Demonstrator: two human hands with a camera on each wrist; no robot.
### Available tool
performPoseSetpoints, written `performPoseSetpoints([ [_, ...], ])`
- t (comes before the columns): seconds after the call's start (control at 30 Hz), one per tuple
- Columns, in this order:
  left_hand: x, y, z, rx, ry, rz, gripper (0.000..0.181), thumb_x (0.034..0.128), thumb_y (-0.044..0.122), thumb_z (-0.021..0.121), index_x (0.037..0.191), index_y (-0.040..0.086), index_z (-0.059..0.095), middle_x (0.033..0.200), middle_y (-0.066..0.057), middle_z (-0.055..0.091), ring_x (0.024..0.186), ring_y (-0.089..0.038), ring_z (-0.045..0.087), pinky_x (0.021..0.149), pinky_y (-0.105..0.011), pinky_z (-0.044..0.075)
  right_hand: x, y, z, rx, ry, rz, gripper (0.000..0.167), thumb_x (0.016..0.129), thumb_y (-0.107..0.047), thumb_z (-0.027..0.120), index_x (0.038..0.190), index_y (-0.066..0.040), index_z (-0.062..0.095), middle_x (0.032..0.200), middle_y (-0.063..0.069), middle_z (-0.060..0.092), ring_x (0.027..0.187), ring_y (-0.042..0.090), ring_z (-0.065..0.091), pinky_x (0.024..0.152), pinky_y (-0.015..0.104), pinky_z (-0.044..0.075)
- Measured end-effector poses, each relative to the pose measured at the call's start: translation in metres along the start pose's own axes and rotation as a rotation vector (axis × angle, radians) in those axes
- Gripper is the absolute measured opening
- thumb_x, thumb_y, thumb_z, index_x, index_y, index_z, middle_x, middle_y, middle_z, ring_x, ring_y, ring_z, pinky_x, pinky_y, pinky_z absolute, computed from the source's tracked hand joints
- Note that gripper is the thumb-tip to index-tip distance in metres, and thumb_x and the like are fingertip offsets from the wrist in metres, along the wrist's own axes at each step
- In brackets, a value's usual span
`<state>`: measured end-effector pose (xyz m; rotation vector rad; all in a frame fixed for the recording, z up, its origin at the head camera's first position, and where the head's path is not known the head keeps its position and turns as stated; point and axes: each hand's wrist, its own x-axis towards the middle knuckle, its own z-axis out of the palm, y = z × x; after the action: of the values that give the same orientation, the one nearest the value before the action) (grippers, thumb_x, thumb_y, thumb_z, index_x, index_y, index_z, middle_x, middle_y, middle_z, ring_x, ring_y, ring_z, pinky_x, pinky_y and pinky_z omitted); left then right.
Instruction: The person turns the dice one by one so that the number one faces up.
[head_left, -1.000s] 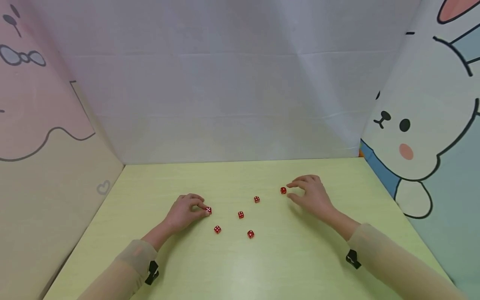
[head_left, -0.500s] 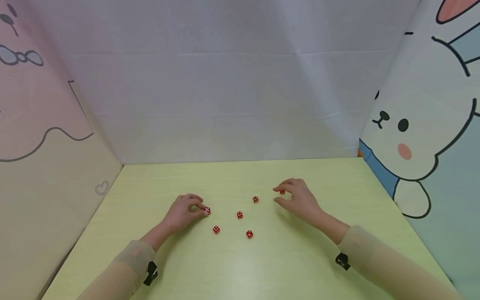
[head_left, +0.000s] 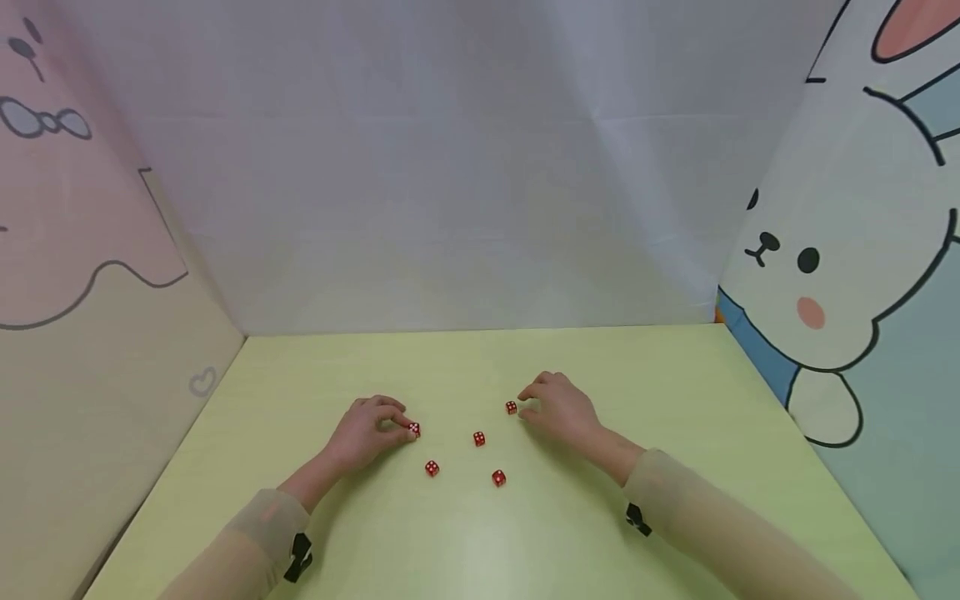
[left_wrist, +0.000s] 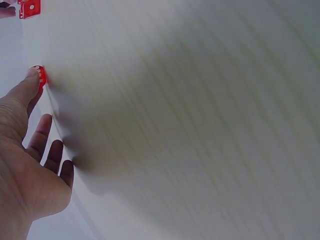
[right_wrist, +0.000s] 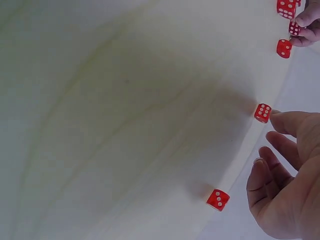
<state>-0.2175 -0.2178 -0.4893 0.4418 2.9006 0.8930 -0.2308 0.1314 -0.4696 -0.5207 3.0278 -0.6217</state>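
My left hand (head_left: 363, 435) pinches a red die (head_left: 415, 429) with white dots between thumb and fingertip at the table surface; the left wrist view shows the same die (left_wrist: 40, 76) at the thumb tip. My right hand (head_left: 561, 410) hovers low over the table, thumb and forefinger parted beside another red die (head_left: 512, 407). In the right wrist view this die (right_wrist: 263, 113) sits just by a fingertip; whether they touch I cannot tell. A die with three dots up (right_wrist: 218, 199) lies farther back, hidden behind the right hand in the head view.
More red dice lie between the hands: a middle die (head_left: 479, 438), a front left die (head_left: 432, 468) and a front right die (head_left: 498, 478). The pale yellow table (head_left: 360, 533) ends at a white back sheet (head_left: 480, 208), with cartoon-printed walls at both sides.
My right hand has moved left and toward me, past the far right die, which it now hides in the head view. The left hand keeps its pinch on its die in place.
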Motion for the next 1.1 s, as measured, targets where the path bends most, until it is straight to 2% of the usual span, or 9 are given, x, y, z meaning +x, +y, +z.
performPoseSetpoints([
  [0.23,-0.002,0.003,-0.002,0.002,0.005,-0.005,0.009,0.0885,0.032,0.082,0.09,0.024,0.078,0.125,-0.003,0.066,0.12,-0.038,0.051,0.099,-0.054,0.041,0.006,-0.003,0.007,0.01,-0.019,0.018,0.021,0.09,-0.021,0.076,0.11,-0.015,0.078,0.11,0.002,0.064,0.108,0.026,0.056,0.088,0.042,0.052],
  [0.47,-0.003,0.004,-0.001,0.0,0.008,-0.004,0.008,0.088,0.032,0.083,0.09,0.025,0.078,0.124,-0.003,0.066,0.119,-0.037,0.051,0.098,-0.053,0.042,0.007,-0.004,0.01,0.001,-0.009,0.006,0.021,0.091,-0.025,0.077,0.109,-0.015,0.078,0.113,0.003,0.063,0.104,0.024,0.053,0.08,0.041,0.053],
  [0.8,0.001,0.005,-0.003,0.005,0.012,0.016,0.009,0.0879,0.032,0.083,0.09,0.024,0.079,0.124,-0.004,0.066,0.119,-0.038,0.052,0.098,-0.054,0.042,0.011,-0.001,0.009,0.022,0.002,-0.009,0.014,0.093,-0.024,0.076,0.105,-0.018,0.08,0.12,0.004,0.062,0.108,0.025,0.051,0.081,0.041,0.052],
  [1.1,0.005,0.004,-0.007,0.024,0.004,0.017,0.011,0.0882,0.034,0.082,0.091,0.024,0.079,0.125,-0.004,0.066,0.119,-0.039,0.052,0.099,-0.055,0.042,0.011,-0.003,0.007,0.02,0.035,-0.039,0.007,0.091,-0.026,0.078,0.097,-0.022,0.081,0.125,0.005,0.064,0.118,0.028,0.052,0.097,0.046,0.048],
])
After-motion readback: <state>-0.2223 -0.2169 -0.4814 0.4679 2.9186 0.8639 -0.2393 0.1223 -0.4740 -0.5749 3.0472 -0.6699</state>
